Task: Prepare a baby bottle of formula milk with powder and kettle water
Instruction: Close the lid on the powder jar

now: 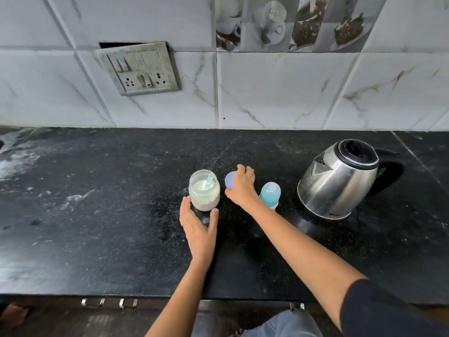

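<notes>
An open clear jar (pixel 204 192) of white powder stands mid-counter with a green scoop (pixel 209 181) stuck in the powder. My left hand (pixel 198 226) lies just in front of the jar, fingers and thumb spread around its base. My right hand (pixel 240 187) grips a round lilac lid (pixel 230 180) just right of the jar. A baby bottle (pixel 271 193) with a blue cap stands right of that hand, partly hidden by my wrist. The steel kettle (pixel 339 180) with black lid and handle stands at the right.
The black stone counter (pixel 109 215) has pale smears at the left. Behind it is a tiled wall with a switch and socket panel (pixel 141 69). Drawer handles (pixel 109 302) run under the counter's front edge.
</notes>
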